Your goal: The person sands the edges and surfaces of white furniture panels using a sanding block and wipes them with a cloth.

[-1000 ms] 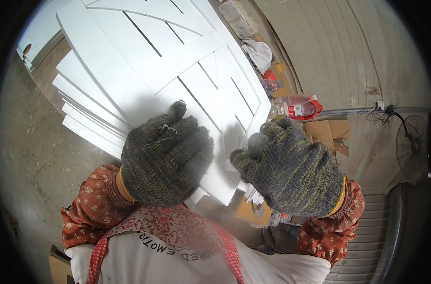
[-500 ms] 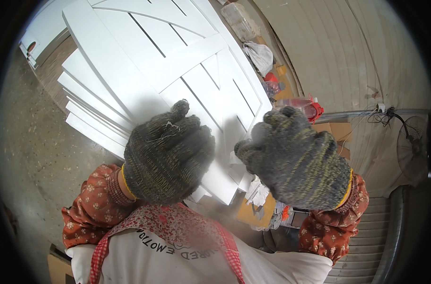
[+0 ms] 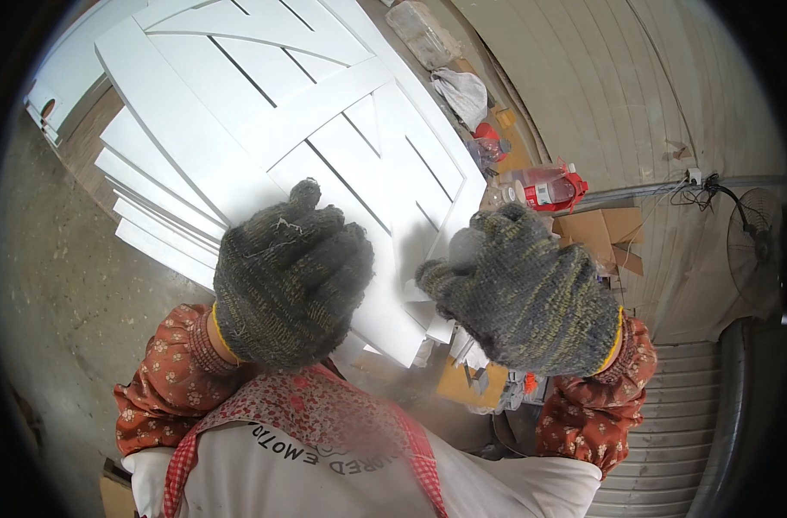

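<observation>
We see the left hand (image 3: 291,278) and right hand (image 3: 523,298), gloved, raised at frame centre with fingers curled, each grip empty, above stacked white slatted panels (image 3: 264,129) at upper left.

Both hands are covered w/ thick knit gloves, mottled grey-olive yarn, fuzzy w/ loose threads and pale dust: left glove (image 3: 290,276), right glove (image 3: 531,298). Yellow-orange trim is seen at each cuff. Sleeves (image 3: 173,388) are rust-red fabric w/ small pale floral print, gathered at wrists. An apron (image 3: 324,432) is worn: red-and-white check upper part, white lower part w/ dark lettering.
</observation>
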`<state>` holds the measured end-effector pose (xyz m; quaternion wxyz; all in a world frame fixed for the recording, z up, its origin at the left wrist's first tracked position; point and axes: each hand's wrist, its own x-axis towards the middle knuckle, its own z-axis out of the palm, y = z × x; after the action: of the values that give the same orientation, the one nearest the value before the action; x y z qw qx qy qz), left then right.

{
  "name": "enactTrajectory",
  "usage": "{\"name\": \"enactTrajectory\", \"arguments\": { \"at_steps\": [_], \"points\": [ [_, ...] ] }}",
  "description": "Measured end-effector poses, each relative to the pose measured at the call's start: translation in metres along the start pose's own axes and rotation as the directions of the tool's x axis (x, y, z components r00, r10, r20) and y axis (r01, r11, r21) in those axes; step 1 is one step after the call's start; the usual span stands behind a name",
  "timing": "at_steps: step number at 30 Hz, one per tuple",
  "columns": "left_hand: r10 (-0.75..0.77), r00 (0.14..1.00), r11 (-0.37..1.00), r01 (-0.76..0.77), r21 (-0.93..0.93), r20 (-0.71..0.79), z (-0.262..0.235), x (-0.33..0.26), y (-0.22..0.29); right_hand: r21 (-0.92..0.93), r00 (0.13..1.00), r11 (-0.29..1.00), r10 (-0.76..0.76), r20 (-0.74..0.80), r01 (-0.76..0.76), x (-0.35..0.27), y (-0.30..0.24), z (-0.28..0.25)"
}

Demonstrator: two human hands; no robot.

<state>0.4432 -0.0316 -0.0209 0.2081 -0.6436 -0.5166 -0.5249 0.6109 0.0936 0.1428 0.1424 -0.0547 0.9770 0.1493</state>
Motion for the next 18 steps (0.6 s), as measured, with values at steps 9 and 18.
{"name": "enactTrajectory", "arguments": {
  "at_steps": [9, 18],
  "points": [
    [-0.005, 1.000, 0.999, 0.005, 0.031, 0.009, 0.000, -0.003, 0.000, -0.064, 0.971, 0.998, 0.015, 0.239, 0.000, 0.023, -0.004, -0.038],
    [-0.006, 1.000, 0.999, 0.004, 0.043, 0.025, 0.001, -0.005, 0.001, 0.333, 0.979, 0.927, 0.126, 0.158, -0.173, 0.002, 0.007, -0.004]
  ]
}}
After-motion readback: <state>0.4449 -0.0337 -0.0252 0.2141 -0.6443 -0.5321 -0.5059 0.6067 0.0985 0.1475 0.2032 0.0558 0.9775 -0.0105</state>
